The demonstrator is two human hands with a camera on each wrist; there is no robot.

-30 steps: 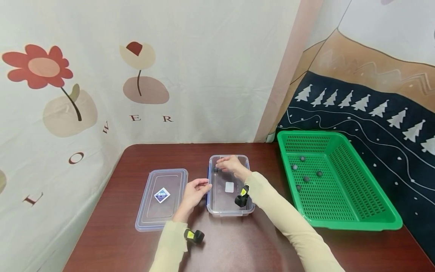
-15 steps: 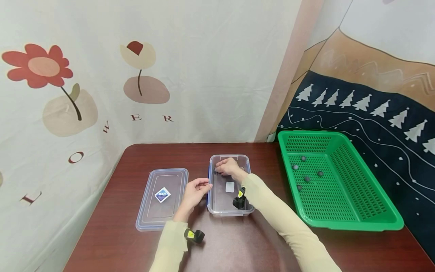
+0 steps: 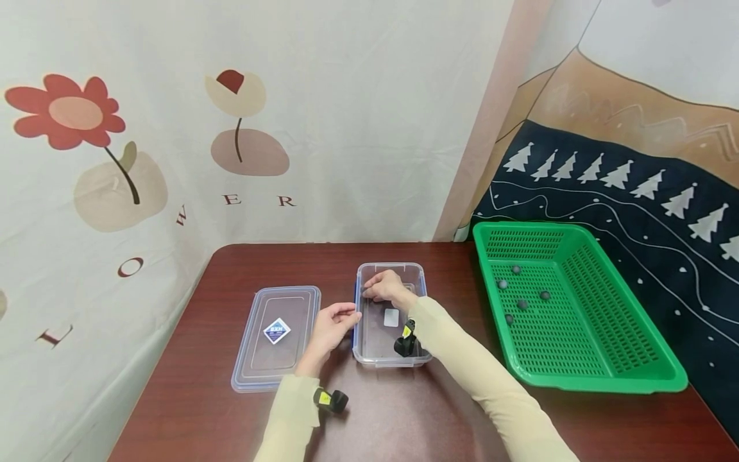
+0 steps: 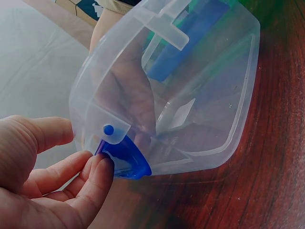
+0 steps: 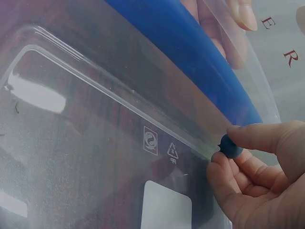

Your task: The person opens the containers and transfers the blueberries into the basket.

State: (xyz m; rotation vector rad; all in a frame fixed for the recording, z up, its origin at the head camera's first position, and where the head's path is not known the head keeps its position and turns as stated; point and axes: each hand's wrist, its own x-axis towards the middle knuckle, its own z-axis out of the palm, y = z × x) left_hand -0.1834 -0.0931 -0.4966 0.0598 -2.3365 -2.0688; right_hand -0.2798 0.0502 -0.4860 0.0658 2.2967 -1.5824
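Observation:
In the right wrist view, my right hand (image 3: 388,287) pinches a small dark blueberry (image 5: 231,146) between thumb and fingers. That hand is inside a clear plastic box (image 3: 372,343), by its far left part. At the box's left side is my left hand (image 3: 331,330), its fingers curled in at the rim. The left wrist view has its fingertips on a blue clip (image 4: 126,160) of that wall. A white label (image 3: 391,317) shows on the box floor.
A clear lid (image 3: 248,366) with a blue-and-white sticker lies left of the box. On the right, a green basket (image 3: 583,359) holds several blueberries (image 3: 522,305). Everything stands on a reddish-brown table (image 3: 196,385) against a printed curtain (image 3: 358,160).
My right hand has lowered into the box and moved slightly left, and has taken hold of the blueberry lying there. The left hand has stayed at the box's side.

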